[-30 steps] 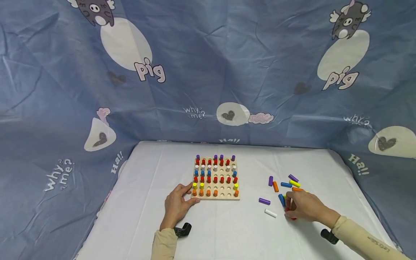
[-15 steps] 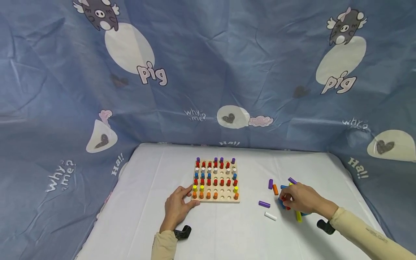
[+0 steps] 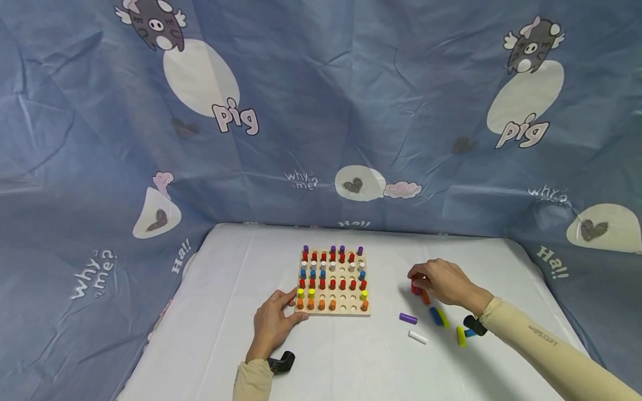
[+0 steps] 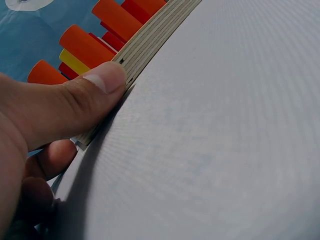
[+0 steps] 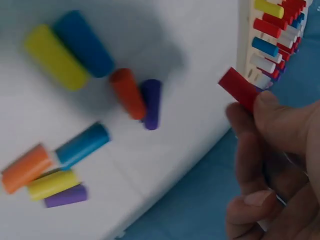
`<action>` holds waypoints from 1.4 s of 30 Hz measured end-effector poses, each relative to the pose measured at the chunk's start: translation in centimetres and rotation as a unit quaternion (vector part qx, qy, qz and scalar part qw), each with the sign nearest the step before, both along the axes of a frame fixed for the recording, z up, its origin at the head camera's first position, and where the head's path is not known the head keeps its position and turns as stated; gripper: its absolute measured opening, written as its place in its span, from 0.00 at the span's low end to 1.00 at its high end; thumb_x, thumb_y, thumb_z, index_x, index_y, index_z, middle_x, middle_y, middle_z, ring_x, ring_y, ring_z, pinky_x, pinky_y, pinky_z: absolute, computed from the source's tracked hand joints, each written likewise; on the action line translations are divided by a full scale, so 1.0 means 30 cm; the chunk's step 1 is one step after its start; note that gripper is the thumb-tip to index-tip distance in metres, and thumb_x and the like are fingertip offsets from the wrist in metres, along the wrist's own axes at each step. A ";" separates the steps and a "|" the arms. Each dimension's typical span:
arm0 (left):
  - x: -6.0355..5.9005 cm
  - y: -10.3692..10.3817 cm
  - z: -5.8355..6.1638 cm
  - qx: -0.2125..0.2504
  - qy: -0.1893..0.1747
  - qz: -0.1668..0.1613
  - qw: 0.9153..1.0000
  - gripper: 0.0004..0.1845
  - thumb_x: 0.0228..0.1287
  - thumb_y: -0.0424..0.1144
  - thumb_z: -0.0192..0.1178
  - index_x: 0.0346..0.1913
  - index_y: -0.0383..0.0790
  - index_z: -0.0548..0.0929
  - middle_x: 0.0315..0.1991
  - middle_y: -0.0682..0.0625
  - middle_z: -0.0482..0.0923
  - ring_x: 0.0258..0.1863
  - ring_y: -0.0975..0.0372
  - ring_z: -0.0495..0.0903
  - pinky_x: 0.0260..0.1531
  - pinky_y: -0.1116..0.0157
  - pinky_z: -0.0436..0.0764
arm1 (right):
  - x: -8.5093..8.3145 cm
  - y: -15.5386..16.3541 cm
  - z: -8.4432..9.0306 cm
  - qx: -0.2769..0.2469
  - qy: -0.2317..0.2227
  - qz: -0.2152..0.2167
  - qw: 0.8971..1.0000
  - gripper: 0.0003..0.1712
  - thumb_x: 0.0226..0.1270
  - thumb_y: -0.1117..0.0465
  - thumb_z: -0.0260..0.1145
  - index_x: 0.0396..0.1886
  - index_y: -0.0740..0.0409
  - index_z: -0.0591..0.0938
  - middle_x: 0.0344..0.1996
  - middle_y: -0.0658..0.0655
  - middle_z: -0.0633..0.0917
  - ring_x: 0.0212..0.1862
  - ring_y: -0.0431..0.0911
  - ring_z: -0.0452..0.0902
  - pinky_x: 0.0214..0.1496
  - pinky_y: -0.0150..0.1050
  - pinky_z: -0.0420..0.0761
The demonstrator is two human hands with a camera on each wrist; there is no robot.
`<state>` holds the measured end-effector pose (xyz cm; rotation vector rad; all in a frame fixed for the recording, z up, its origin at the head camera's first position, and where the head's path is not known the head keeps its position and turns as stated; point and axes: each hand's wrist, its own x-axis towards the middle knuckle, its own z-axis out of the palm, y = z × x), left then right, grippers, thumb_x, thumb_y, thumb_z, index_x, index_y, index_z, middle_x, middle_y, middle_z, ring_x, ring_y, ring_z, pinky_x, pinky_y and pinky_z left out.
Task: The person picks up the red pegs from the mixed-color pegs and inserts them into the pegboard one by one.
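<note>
A wooden pegboard [image 3: 346, 309] stands mid-table, holding rows of purple, red, white, blue, yellow and orange pegs, with some holes bare. My left hand [image 3: 290, 303] lies on the table at its front-left corner. Its thumb [image 4: 75, 100] presses straight against the board's edge [image 4: 150, 45]. My right hand [image 3: 418, 278] hovers right of the board and pinches a red peg [image 3: 415, 288] [image 5: 239, 89] between thumb and fingertips [image 5: 265, 107]. Below that hand lie loose pegs: orange [image 5: 127, 92], purple [image 5: 151, 102], blue [image 5: 82, 42], yellow [image 5: 52, 57].
More loose pegs lie on the white table right of the board: a purple one [image 3: 408, 318], a white one [image 3: 417, 337], blue [image 3: 435, 316] and yellow [image 3: 461, 336]. A blue patterned cloth [image 3: 321, 111] walls the table at the back and both sides.
My right hand lifted from the peg pile with a red peg and moved left and away, toward the board. Some loose pegs shifted. The left hand stayed at the board's corner.
</note>
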<state>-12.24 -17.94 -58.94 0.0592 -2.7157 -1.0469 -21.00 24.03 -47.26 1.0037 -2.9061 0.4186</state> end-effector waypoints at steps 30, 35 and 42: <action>-0.001 0.001 0.010 0.012 -0.014 -0.005 1.000 0.39 0.46 0.50 0.85 0.66 0.50 0.87 0.36 0.62 0.77 0.22 0.69 0.64 0.27 0.68 0.64 | -0.240 -0.303 -0.086 -0.009 0.122 0.035 0.992 0.08 0.65 0.64 0.79 0.43 0.51 0.93 0.35 0.50 0.92 0.39 0.48 0.89 0.36 0.45 0.86; -0.001 -0.004 0.007 0.010 -0.016 -0.004 1.000 0.39 0.47 0.51 0.85 0.66 0.50 0.86 0.35 0.62 0.77 0.22 0.69 0.64 0.27 0.68 0.64 | -0.252 -0.334 -0.092 0.001 0.105 0.030 0.994 0.08 0.65 0.65 0.78 0.43 0.51 0.93 0.36 0.50 0.92 0.40 0.49 0.89 0.38 0.46 0.87; -0.001 -0.001 0.007 0.012 -0.020 -0.001 1.000 0.39 0.47 0.50 0.85 0.66 0.50 0.86 0.36 0.62 0.77 0.22 0.68 0.64 0.27 0.68 0.64 | -0.267 -0.351 -0.116 0.018 0.104 0.033 0.994 0.10 0.66 0.66 0.77 0.44 0.50 0.93 0.37 0.50 0.93 0.41 0.48 0.90 0.39 0.46 0.87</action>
